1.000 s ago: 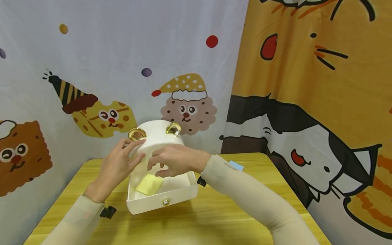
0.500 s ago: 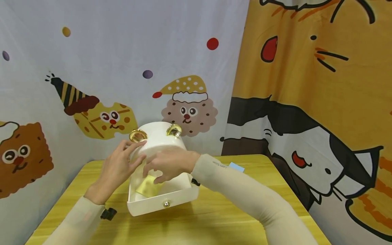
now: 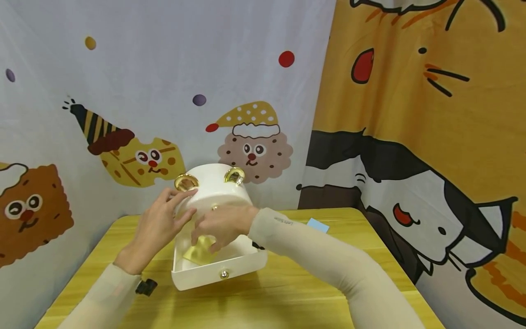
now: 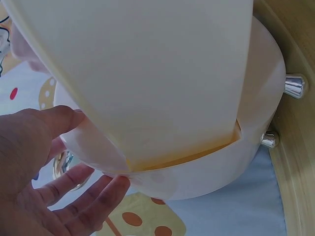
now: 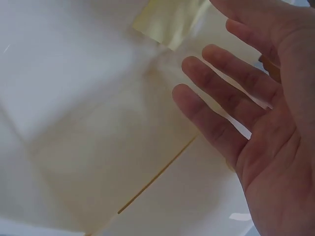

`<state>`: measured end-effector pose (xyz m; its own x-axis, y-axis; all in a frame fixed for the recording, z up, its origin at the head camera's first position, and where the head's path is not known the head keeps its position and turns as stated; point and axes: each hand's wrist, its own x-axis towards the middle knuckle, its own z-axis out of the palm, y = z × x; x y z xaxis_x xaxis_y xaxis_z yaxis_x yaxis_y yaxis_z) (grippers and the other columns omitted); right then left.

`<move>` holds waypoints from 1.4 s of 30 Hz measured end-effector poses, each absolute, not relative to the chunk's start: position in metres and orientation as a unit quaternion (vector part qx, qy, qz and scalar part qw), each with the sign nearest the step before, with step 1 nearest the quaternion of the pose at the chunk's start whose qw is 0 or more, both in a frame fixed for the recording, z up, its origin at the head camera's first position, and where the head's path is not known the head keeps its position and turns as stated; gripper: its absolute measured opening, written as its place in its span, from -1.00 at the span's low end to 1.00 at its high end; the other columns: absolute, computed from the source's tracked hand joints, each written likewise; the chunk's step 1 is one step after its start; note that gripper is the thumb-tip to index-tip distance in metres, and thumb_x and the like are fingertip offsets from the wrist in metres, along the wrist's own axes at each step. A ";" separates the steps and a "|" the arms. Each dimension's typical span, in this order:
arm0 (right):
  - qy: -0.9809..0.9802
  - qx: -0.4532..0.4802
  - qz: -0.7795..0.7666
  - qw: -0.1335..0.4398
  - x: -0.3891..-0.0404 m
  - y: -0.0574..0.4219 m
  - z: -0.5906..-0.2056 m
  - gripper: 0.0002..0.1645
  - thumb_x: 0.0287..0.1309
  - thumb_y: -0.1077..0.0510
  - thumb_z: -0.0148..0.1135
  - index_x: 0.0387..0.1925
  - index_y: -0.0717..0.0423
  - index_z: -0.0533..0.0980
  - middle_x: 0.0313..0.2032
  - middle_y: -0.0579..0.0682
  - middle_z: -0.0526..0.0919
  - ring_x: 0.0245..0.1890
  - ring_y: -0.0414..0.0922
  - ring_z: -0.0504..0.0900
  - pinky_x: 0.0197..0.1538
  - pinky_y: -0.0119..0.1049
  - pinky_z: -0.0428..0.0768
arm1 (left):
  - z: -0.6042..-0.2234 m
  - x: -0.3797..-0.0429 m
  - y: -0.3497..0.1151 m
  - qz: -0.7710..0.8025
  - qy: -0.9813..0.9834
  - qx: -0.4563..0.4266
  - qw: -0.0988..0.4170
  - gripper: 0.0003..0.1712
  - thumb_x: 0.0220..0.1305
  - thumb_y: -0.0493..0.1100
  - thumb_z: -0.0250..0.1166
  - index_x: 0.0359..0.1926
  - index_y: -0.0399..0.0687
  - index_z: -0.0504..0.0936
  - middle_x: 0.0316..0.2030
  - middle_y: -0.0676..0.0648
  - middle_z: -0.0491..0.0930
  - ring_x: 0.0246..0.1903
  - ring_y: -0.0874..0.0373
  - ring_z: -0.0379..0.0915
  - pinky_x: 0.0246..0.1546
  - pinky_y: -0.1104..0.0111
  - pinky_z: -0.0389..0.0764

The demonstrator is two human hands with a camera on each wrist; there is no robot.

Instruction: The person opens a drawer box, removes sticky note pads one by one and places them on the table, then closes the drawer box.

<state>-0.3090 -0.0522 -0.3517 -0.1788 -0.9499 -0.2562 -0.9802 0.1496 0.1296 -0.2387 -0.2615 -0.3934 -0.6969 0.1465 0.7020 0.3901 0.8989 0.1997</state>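
- The yellow note (image 3: 196, 256) lies aslant in the pulled-out drawer (image 3: 246, 266) of the white box (image 3: 213, 176), just below the middle of the head view.
- Your right hand (image 3: 226, 223) reaches over the note, index finger and thumb at it; you cannot tell from here whether they pinch it. The other 3 fingers hang loose.
- Your left hand (image 3: 158, 221) is relaxed, fingertips resting on the box's side, gripping nothing.
- If your pinch catches only 1 edge, the note could slip or crease, being thin.
- Your right wrist could knock the drawer, probably jarring the box, since your left hand only touches it lightly.
- The drawer juts toward the bottom of the frame, so pressing down inside might tip the box forward on the surface (image 3: 308, 283).
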 end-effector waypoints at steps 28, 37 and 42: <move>0.716 -0.653 0.243 0.042 -0.298 -0.063 -0.364 -0.12 0.31 -0.17 0.77 0.57 -0.38 0.56 0.41 -0.13 0.74 0.31 -0.17 0.76 0.38 -0.29 0.76 | -0.393 -0.237 -0.260 -0.172 -0.908 -0.137 0.356 -0.39 0.41 -0.13 0.73 0.44 0.15 0.82 0.00 -0.16 0.67 -0.49 0.29 0.22 -0.55 0.42 0.33; 0.723 -0.638 0.263 0.036 -0.295 -0.062 -0.363 -0.06 0.30 -0.22 0.76 0.61 -0.45 0.52 0.39 -0.15 0.74 0.27 -0.18 0.76 0.34 -0.26 0.77 | -0.392 -0.237 -0.260 -0.176 -0.909 -0.135 0.352 -0.39 0.43 -0.12 0.71 0.45 0.17 0.81 0.02 -0.16 0.68 -0.50 0.31 0.20 -0.56 0.42 0.32; 0.721 -0.632 0.279 0.041 -0.293 -0.062 -0.363 -0.06 0.36 -0.26 0.70 0.65 -0.51 0.45 0.39 -0.16 0.74 0.26 -0.18 0.77 0.37 -0.26 0.75 | -0.393 -0.237 -0.260 -0.177 -0.910 -0.136 0.350 -0.39 0.44 -0.11 0.71 0.45 0.16 0.81 0.02 -0.16 0.67 -0.50 0.32 0.19 -0.57 0.42 0.31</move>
